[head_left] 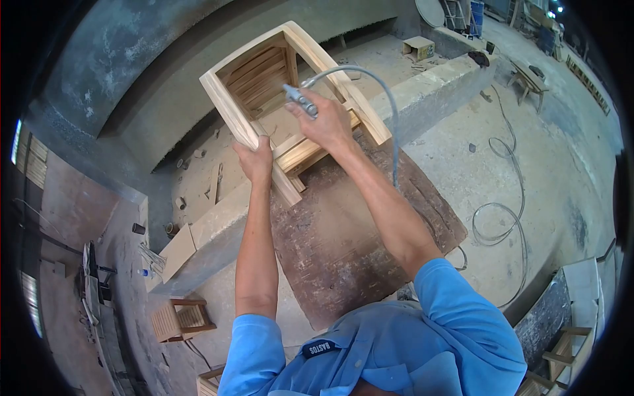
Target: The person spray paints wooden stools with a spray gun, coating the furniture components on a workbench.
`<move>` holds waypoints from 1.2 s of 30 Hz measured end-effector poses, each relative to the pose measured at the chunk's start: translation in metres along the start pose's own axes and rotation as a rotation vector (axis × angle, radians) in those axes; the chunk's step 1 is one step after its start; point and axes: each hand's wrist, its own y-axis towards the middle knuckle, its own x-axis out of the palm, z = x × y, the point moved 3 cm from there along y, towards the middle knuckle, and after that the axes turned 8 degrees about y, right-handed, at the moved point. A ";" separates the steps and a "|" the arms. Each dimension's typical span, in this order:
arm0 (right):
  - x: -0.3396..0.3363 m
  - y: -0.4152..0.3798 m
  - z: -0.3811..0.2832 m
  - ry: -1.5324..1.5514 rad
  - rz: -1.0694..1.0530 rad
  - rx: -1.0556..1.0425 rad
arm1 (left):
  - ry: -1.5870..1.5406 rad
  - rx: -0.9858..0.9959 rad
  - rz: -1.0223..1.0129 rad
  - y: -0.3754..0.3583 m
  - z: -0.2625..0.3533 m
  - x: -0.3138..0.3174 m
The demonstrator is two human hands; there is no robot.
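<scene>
Left fingers (256, 158) wrapped round near post of wooden frame (232, 113); frame just ahead, by brown board (330, 264). Right fingers (327, 124) closed round hose-fed gun (302, 101), tip towards slatted inside. Best: firm left grip, steady wrist, even strokes, hose (393, 112) clear of wood.

brown board (330, 264) | scuffed, dusty top | wooden frame (228, 109), apparently resting at far edge

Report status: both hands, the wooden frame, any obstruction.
Left hand gripping wooden frame. Right hand holding nozzle tool, tip toward frame's opening. Hose arcs over frame; no other obstruction seen near hands.
</scene>
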 end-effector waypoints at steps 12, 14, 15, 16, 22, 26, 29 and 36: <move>0.006 -0.007 0.000 -0.052 -0.155 0.049 | -0.042 0.068 0.026 -0.021 -0.008 -0.001; 0.006 -0.007 -0.008 -0.081 -0.173 0.063 | -0.085 0.104 0.039 -0.029 -0.009 -0.001; 0.007 -0.005 -0.010 -0.112 -0.207 0.077 | -0.106 0.122 0.045 -0.032 -0.007 -0.003; 0.007 -0.003 -0.010 -0.145 -0.241 0.093 | -0.130 0.123 0.036 -0.036 -0.006 -0.004; -0.023 -0.045 -0.007 -0.047 -0.257 0.051 | -0.171 0.140 0.042 -0.065 -0.013 -0.010; -0.074 -0.085 -0.001 0.195 -0.223 -0.067 | -0.186 0.147 0.037 -0.091 -0.018 -0.014; -0.122 -0.115 -0.015 0.373 -0.262 0.020 | -0.208 0.142 0.086 -0.111 -0.026 -0.012; -0.263 -0.202 -0.008 0.260 -0.208 0.018 | -0.117 -0.013 0.088 -0.160 -0.036 -0.022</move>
